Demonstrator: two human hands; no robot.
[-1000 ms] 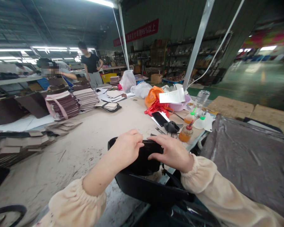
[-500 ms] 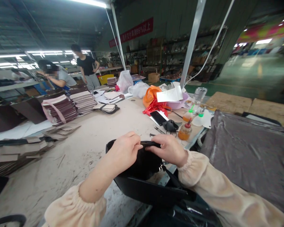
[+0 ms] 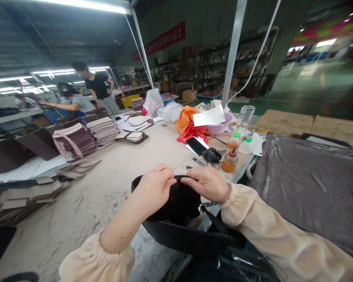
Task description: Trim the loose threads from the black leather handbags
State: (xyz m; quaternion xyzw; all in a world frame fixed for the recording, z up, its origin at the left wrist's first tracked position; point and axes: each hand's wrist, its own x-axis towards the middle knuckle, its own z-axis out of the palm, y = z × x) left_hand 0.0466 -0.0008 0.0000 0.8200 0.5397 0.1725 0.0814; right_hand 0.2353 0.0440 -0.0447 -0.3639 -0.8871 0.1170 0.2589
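Both hands meet at the centre of the head view: the left hand (image 3: 154, 188) and right hand (image 3: 207, 183) pinch the top rim of a black bag (image 3: 179, 201), fingertips nearly touching, as half a second ago; earlier the right hand lay flatter. The bag sits at 6 o'clock on the worktable (image 3: 111, 176). An orange bottle (image 3: 230, 161) stands at 1 o'clock, card stacks (image 3: 75, 139) at 10 o'clock, and a red banner (image 3: 160, 40) hangs at 12.

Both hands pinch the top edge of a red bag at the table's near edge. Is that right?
No: the bag is black, not red. The head view shows the left hand and right hand both pinching its top edge at the table's near edge.
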